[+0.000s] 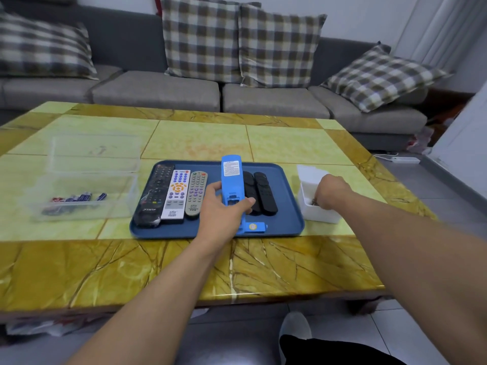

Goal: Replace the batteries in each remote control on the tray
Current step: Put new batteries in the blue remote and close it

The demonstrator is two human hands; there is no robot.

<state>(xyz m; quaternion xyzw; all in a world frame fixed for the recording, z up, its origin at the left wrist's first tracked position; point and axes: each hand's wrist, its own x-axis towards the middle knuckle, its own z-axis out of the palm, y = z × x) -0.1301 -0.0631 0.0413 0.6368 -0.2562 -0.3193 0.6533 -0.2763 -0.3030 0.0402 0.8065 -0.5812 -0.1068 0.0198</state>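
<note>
A blue tray point(287, 219) lies on the table. My left hand point(224, 209) grips a blue remote point(230, 180) by its lower end, back side up, with the battery compartment uncovered. The remote's blue battery cover point(254, 227) lies on the tray's near edge. On the tray's left lie a black remote point(155, 193), a white remote point(176, 196) and a grey remote point(196, 192). Two black remotes point(263, 192) lie to the right of the blue one. My right hand point(330, 192) reaches into a white box point(316, 209); its fingers are hidden inside.
A clear plastic container point(81, 196) with several batteries point(79, 198) stands left of the tray, its clear lid point(95, 154) behind it. A grey sofa point(210, 93) with plaid cushions runs behind the table. My knee and a shoe point(295, 325) show below the table's near edge.
</note>
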